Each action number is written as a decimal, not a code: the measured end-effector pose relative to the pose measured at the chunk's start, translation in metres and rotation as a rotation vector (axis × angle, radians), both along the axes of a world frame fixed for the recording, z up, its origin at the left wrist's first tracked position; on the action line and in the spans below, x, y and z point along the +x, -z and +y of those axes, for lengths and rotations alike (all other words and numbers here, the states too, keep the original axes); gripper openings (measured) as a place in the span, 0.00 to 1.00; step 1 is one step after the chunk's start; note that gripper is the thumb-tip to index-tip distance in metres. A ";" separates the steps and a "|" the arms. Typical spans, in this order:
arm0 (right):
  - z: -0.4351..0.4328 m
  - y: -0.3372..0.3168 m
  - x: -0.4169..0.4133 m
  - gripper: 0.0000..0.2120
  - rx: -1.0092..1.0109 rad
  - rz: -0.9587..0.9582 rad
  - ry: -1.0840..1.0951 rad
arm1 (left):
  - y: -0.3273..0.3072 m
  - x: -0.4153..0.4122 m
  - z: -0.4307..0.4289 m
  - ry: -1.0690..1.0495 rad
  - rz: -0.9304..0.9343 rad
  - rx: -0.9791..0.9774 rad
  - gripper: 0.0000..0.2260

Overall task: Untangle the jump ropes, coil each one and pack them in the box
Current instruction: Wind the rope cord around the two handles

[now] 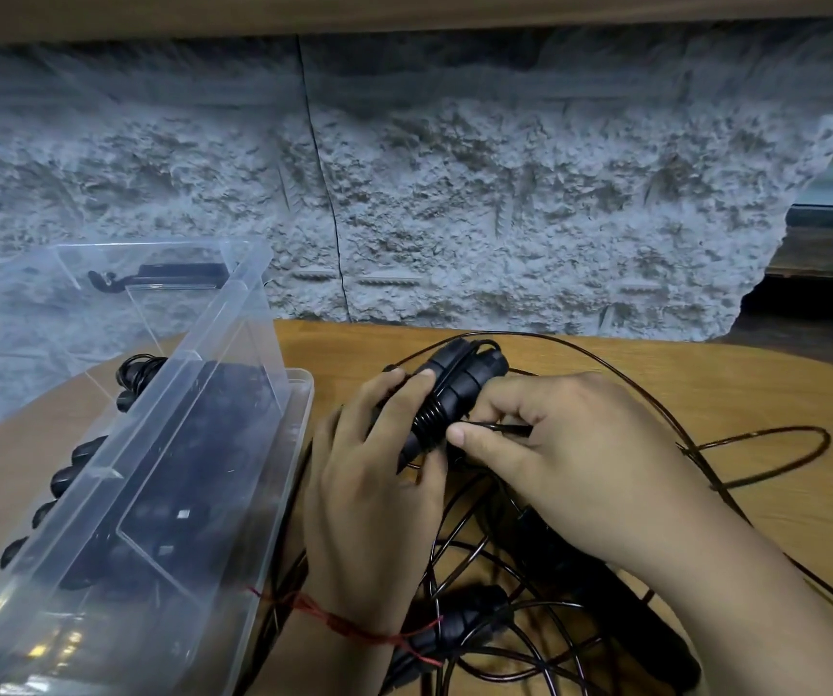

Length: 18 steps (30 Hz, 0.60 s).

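My left hand (pixel 376 474) grips a pair of black jump-rope handles (pixel 459 384) held side by side, with thin dark cord wound in several turns around their middle. My right hand (pixel 555 454) pinches that cord (pixel 499 428) just right of the wraps. Loose loops of the tangled cord (pixel 766 444) spread over the wooden table to the right and below my hands. More black handles (pixel 459 627) lie in the tangle near my left wrist. The clear plastic box (pixel 273 499) sits at the left and holds dark coiled ropes.
The box's clear lid (pixel 118 324) stands open, tilted up toward the back left. A rough grey wall (pixel 454 193) runs behind the table. The wooden tabletop (pixel 705 384) curves away at the right, where a dark gap shows.
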State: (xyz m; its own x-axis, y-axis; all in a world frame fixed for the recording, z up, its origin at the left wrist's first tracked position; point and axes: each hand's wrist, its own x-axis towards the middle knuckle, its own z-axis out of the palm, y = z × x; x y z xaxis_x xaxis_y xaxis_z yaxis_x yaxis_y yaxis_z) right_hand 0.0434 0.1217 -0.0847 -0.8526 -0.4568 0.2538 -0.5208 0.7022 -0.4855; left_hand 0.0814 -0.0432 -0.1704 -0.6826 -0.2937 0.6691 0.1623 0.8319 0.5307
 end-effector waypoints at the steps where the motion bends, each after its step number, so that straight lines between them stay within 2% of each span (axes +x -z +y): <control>1: 0.000 0.000 0.000 0.14 -0.032 -0.030 -0.026 | 0.000 0.000 0.001 0.000 0.002 0.002 0.22; 5: 0.004 -0.007 0.002 0.16 -0.176 -0.125 -0.098 | 0.001 0.000 0.004 0.051 -0.032 0.000 0.18; 7: 0.010 -0.010 -0.001 0.16 -0.212 -0.159 -0.102 | 0.000 0.002 0.009 0.114 -0.023 -0.014 0.18; 10: 0.017 -0.015 -0.002 0.17 -0.208 -0.204 -0.143 | -0.008 0.007 0.018 0.187 0.029 -0.010 0.22; 14: 0.024 -0.022 -0.002 0.18 -0.193 -0.252 -0.139 | -0.011 0.009 0.012 0.290 0.059 -0.048 0.14; 18: 0.035 -0.027 -0.006 0.16 -0.227 -0.331 -0.147 | -0.016 0.014 0.003 0.505 0.054 -0.044 0.15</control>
